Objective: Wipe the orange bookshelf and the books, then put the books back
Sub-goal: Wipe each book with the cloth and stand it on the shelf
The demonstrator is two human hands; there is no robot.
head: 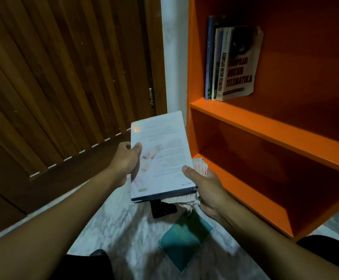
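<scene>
I hold a pale, white-covered book (162, 156) flat in front of me, just left of the orange bookshelf (265, 126). My left hand (127, 160) grips its left edge. My right hand (207, 188) grips its lower right corner together with a pink-and-white fringed cloth (184, 199) that hangs under the book. Several books (231, 63) stand upright at the left end of the upper shelf. The shelf below them holds nothing that I can see. A teal book (184, 241) and a black object (162, 209) lie on the floor beneath my hands.
A dark wooden slatted door (63, 77) fills the left side. A white wall strip (174, 53) separates it from the shelf. The floor (112, 225) is pale marble. My dark-clothed knees (87, 265) show at the bottom edge.
</scene>
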